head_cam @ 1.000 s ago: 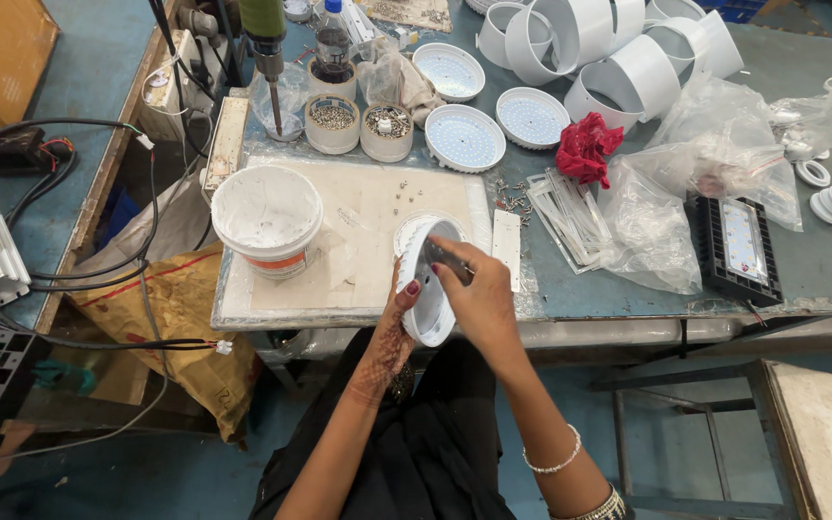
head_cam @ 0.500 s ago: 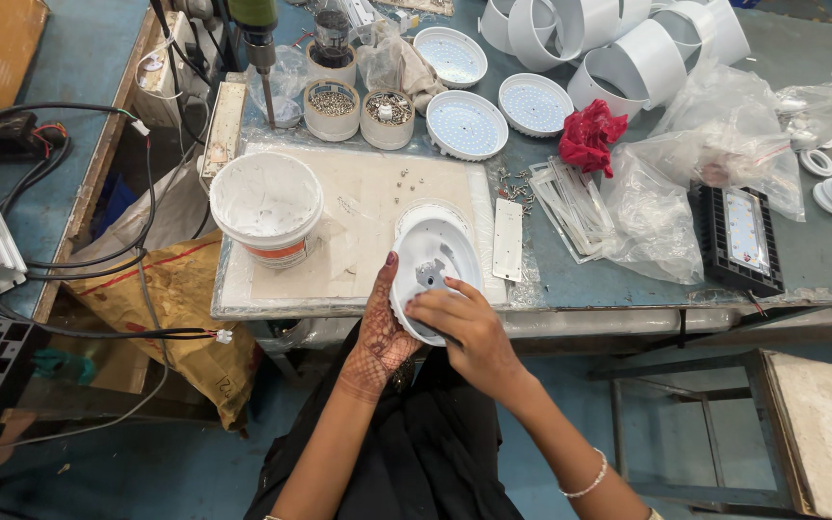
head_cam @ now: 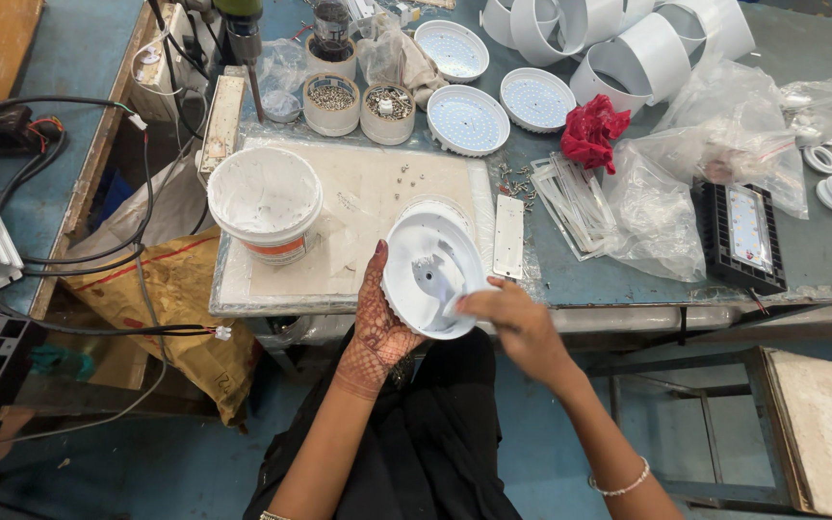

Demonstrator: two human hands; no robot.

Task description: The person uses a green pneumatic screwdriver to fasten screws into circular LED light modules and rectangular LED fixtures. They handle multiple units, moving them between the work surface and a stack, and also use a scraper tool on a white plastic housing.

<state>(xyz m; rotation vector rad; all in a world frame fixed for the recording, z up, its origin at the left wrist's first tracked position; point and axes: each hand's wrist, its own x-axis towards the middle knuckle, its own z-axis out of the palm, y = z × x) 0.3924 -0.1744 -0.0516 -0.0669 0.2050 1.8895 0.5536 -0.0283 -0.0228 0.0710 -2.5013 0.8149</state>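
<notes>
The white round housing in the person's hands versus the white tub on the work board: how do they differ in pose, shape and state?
The white round housing is tilted, gripped by the left hand with the right hand at its rim; the white tub stands upright, untouched, on the work board. The housing is a shallow dish; the tub is deeper, with an orange band. The housing's inside looks clean; the tub's looks smeared. Both are round, white and open.
</notes>
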